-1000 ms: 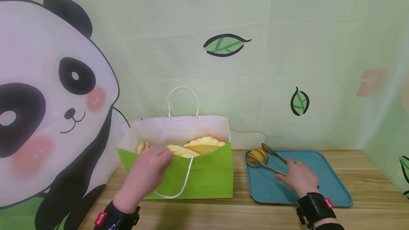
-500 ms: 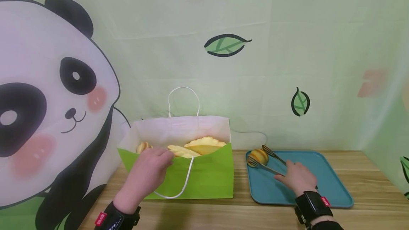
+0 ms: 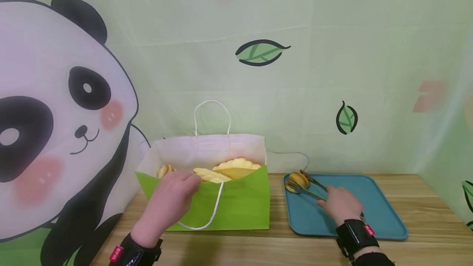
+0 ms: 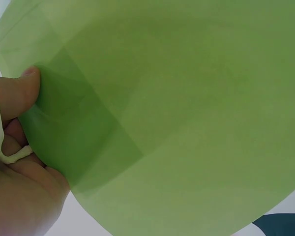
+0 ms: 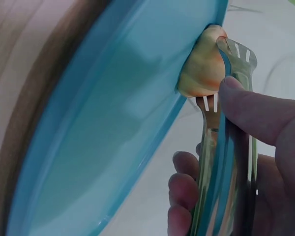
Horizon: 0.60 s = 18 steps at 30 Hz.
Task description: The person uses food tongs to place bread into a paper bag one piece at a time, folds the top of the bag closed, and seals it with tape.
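Note:
My left hand (image 3: pixel 173 192) grips the front rim of a green paper bag (image 3: pixel 240 206), whose inside is white. In the left wrist view, the thumb (image 4: pixel 24 93) presses on the green paper, and a white cord handle (image 4: pixel 17 156) runs by the curled fingers. My right hand (image 3: pixel 341 204) holds metal serving tongs (image 5: pixel 243 182), thumb on one arm and fingers on the other. Their slotted, fork-like ends lie on either side of a round striped bread roll (image 5: pixel 201 66), close against it. This roll (image 3: pixel 303 179) sits in the back left corner of a blue tray (image 3: pixel 369 204).
Inside the bag lie pale, scalloped bread pieces (image 3: pixel 238 167) and another striped roll (image 3: pixel 165 170). The bag stands left of the tray on a wooden table (image 3: pixel 288 249). A printed cloth with a panda (image 3: pixel 85 130) and leaves hangs behind.
My right hand has shifted slightly left, and the tongs' ends have drawn closer together around the roll. The left hand and bag have stayed in place.

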### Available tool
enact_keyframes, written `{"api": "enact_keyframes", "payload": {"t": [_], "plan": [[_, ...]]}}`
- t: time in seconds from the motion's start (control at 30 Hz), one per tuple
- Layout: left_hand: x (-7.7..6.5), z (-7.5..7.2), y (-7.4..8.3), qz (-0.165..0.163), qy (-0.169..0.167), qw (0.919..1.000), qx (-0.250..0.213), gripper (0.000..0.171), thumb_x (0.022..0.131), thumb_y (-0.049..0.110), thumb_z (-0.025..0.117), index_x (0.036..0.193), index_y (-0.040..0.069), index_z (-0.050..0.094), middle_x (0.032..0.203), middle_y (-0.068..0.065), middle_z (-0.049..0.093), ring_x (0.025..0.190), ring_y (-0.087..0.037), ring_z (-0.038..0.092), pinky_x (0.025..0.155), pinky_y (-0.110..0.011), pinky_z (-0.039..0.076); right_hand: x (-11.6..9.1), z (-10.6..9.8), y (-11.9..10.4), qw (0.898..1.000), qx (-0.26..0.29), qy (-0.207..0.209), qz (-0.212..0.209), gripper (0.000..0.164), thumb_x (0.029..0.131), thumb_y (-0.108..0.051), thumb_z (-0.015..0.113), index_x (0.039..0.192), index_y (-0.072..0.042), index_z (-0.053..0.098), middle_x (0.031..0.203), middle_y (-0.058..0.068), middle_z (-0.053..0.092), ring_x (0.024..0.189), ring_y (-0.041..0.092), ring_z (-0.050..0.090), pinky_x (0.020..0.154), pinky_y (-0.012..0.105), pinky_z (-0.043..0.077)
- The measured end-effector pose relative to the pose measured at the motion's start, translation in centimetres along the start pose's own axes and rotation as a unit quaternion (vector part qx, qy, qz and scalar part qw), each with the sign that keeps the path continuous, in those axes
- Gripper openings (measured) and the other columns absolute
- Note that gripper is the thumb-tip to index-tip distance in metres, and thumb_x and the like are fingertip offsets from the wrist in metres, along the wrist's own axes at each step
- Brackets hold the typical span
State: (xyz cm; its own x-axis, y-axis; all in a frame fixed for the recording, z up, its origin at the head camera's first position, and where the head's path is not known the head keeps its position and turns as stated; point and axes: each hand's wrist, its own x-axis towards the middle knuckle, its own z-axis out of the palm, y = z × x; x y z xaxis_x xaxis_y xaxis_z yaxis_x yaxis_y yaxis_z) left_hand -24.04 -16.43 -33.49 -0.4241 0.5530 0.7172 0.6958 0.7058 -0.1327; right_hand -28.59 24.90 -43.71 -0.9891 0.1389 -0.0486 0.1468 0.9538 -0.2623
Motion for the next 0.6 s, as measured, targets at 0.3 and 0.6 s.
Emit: {"api": "enact_keyframes", "payload": {"t": [0.3,0.6], "plan": [[-0.04,-0.07,0.02,-0.004,-0.006,1.0,-0.003,0.024,0.065,-0.005,0.073,0.074,0.012,0.058,0.066,0.005,0.055,0.057,-0.012,0.049,0.054,-0.027,0.04,-0.12,0.03,0.1,1.0,-0.001,-0.005,-0.002,0.059,0.081,-0.041,0.067,0.126,-0.004,0.053,0.112,0.026,0.056,0.095,0.043,0.055,0.062,0.053,0.046],[-0.06,-0.07,0.0,-0.002,-0.004,1.0,-0.004,0.024,0.065,-0.006,0.072,0.074,0.012,0.058,0.066,0.005,0.055,0.057,-0.012,0.049,0.054,-0.027,0.04,-0.16,0.35,0.42,1.0,0.006,0.002,-0.005,0.058,0.082,-0.04,0.066,0.126,-0.004,0.053,0.116,0.026,0.055,0.098,0.044,0.054,0.062,0.054,0.046]]}}
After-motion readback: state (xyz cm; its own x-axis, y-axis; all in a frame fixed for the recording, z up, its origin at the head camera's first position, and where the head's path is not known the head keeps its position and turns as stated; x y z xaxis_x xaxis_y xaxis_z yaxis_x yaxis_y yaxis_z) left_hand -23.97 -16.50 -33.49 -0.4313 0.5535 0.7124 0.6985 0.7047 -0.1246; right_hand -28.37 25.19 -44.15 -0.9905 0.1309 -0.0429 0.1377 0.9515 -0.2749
